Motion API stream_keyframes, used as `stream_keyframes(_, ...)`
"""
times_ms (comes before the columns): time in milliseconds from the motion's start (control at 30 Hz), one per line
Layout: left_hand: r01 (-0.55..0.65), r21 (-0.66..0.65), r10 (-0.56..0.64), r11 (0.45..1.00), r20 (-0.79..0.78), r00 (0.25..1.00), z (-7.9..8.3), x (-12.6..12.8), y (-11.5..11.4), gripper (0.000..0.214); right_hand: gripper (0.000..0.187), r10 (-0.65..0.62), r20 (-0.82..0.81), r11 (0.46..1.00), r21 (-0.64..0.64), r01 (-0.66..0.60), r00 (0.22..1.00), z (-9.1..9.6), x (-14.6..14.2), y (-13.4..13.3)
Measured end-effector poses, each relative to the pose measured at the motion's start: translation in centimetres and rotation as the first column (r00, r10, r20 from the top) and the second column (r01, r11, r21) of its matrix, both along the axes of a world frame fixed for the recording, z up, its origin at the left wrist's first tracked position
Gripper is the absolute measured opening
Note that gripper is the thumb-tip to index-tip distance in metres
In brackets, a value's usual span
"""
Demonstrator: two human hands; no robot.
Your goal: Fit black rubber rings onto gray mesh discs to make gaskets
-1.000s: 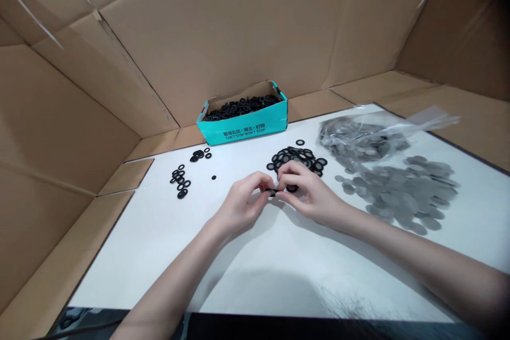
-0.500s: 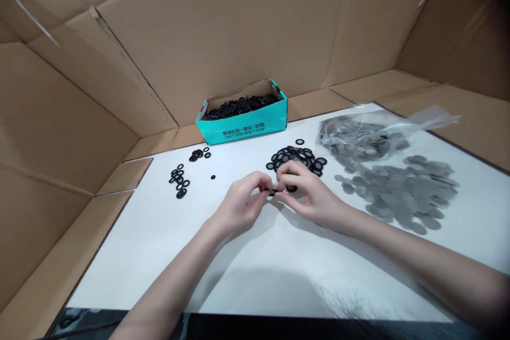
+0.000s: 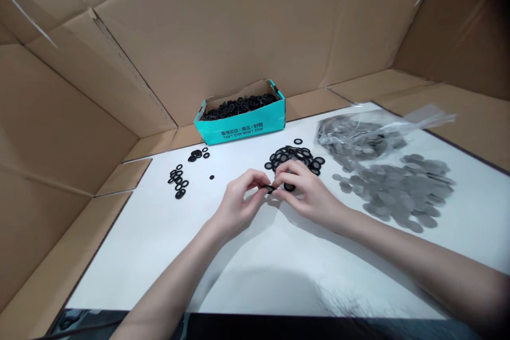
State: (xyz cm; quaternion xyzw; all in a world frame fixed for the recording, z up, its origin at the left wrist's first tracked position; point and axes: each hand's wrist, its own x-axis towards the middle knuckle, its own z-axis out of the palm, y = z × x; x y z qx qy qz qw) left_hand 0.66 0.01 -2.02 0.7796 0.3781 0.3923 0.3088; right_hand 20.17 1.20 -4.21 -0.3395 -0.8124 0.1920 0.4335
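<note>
Between my two hands is a small black ring (image 3: 270,189), pinched at its edges above the white tabletop. My left hand (image 3: 244,196) grips its left side with thumb and fingers. On the other side, my right hand (image 3: 300,187) closes thumb and fingertips on it. Whether a grey disc sits inside this ring I cannot tell. Just behind my right hand lies a pile of black rings with grey mesh centres (image 3: 295,155), partly covered by the fingers. Several bare black rings (image 3: 178,183) lie loose at the left.
A turquoise box (image 3: 243,130) full of black rings stands at the back. Loose grey discs (image 3: 402,191) spread over the right side, below a clear plastic bag (image 3: 360,135) of more discs. A small dark disc (image 3: 212,177) lies left of centre. Cardboard walls (image 3: 223,26) surround the table.
The ring between my fingers has tilted, so more of its black rim shows. Both hands stay in nearly the same place, and the view has shifted slightly.
</note>
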Motion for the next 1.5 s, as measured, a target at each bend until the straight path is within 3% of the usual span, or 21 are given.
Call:
stream_keyframes(67,-0.02,-0.007,0.02,1.0,0.047,0.999,0.05,0.07,-0.09,0.004,0.002,-0.003,-0.01,1.0,-0.004,0.003,1.0,-0.03,-0.03,-0.05)
stream_keyframes(333,-0.009,0.01,0.008,1.0,0.075,0.997,-0.28,0.2,-0.37,0.004,0.013,0.004,-0.082,1.0,0.028,-0.002,0.997,-0.39,-0.34,-0.2)
stream_keyframes(567,-0.01,0.034,0.006,0.999,0.114,0.993,-0.63,0.2,-0.39,0.006,0.016,0.049,-0.071,0.999,-0.019,-0.05,0.996,0.44,-0.07,-0.31)
stream_keyframes(967,0.02,0.08,-0.018,0.997,-0.024,1.0,-0.56,-0.24,-0.32,0.008,0.016,0.057,-0.047,0.998,-0.035,-0.058,0.997,0.39,0.13,-0.2)
stream_keyframes(1167,0.085,0.082,-0.079,0.993,-0.071,0.994,-0.23,-0.34,-0.24,0.014,0.015,0.04,-0.041,0.999,-0.011,-0.041,0.998,0.33,0.09,-0.25)
stream_keyframes(1500,0.058,0.068,-0.053,0.996,-0.083,0.995,-0.34,-0.5,-0.16,0.013,0.004,0.006,-0.007,0.997,0.08,-0.005,1.0,0.34,0.43,-0.04)
